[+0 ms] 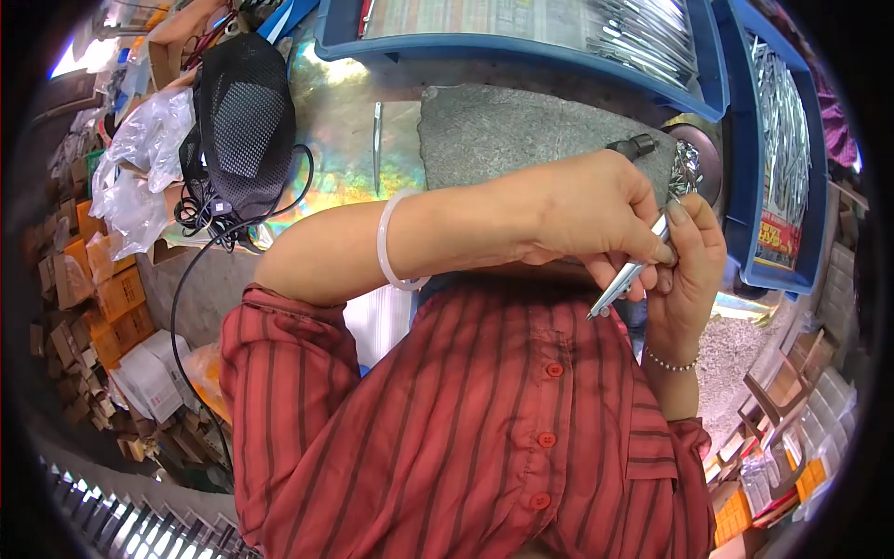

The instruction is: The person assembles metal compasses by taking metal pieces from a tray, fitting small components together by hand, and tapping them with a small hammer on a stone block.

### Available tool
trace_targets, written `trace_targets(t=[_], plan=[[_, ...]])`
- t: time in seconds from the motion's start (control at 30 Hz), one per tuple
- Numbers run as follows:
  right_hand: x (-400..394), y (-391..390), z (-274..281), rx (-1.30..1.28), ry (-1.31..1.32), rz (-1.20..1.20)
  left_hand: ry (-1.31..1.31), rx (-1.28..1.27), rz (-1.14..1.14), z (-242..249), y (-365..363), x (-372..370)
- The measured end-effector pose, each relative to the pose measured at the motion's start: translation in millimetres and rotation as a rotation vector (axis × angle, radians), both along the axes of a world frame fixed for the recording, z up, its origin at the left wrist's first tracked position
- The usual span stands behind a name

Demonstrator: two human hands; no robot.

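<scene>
My left hand (605, 210), on the arm with the white bangle (385, 238), pinches a slim silver pointed metal piece (629, 275). Its tip slants down to the left, above the striped shirt. On the arm with the bead bracelet, my right hand (689, 247) has thumb and fingers closed on the same piece near its upper end. Both hands touch there. Just beyond them, small shiny metal parts (686, 166) lie in a round dark dish (710, 160), beside a grey stone slab (521, 130). Another thin pointed metal piece (377, 149) lies left of the slab.
A blue tray (521, 47) at the back and a blue bin (818, 186) at the right hold many silver pieces. A black mesh bag (247, 121), a black cable (177, 317) and clear plastic (140, 168) are at the left. Cardboard boxes (121, 298) stand beyond.
</scene>
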State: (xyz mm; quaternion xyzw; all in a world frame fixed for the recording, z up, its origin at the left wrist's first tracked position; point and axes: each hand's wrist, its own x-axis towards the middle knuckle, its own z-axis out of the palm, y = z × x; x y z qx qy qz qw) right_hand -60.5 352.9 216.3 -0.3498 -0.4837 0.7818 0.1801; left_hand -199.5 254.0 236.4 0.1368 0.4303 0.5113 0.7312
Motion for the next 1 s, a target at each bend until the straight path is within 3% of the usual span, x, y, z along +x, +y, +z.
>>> trace_targets(t=[0.57, 1.0], plan=[[7, 3, -3, -0.028, -0.015, -0.063, -0.123, -0.030, -0.045, -8, 12, 3], [10, -6, -9, 0.071, 0.050, -0.153, 0.184, 0.068, -0.242, -3, 20, -6]])
